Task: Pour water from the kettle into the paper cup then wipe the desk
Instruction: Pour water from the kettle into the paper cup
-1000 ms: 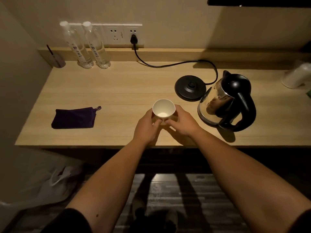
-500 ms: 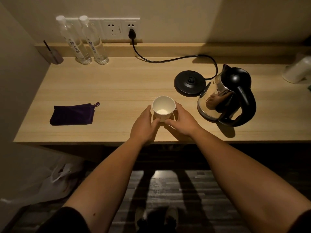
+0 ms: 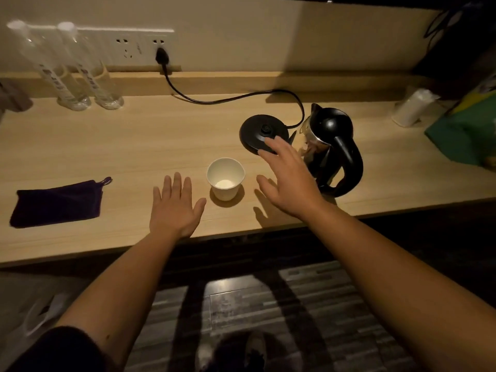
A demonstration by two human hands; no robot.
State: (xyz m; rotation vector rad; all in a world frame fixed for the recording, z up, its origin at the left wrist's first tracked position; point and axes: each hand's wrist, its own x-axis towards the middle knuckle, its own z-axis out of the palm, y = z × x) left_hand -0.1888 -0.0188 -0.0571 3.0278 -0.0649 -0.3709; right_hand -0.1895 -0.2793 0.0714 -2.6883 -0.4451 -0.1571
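On the wooden desk [image 3: 134, 146] one paper cup [image 3: 226, 178] stands upright between two empty hands. Left hand [image 3: 174, 208] lies flat with fingers spread; right hand [image 3: 288, 178] hangs open, partly hiding the kettle base [image 3: 259, 128]. One kettle [image 3: 332, 149] stands just right of it. Two bottles [image 3: 77, 73] stand at the wall, labels blurred. One dark cloth [image 3: 56, 202] lies far left.

Person's forearms bare to above the elbow; left hand [image 3: 175, 208] and right hand [image 3: 288, 178] ungloved, no rings or watch visible; dark short sleeve [image 3: 57, 350] edge at 7 o'clock, dark footwear [image 3: 230, 354] at 6 o'clock.
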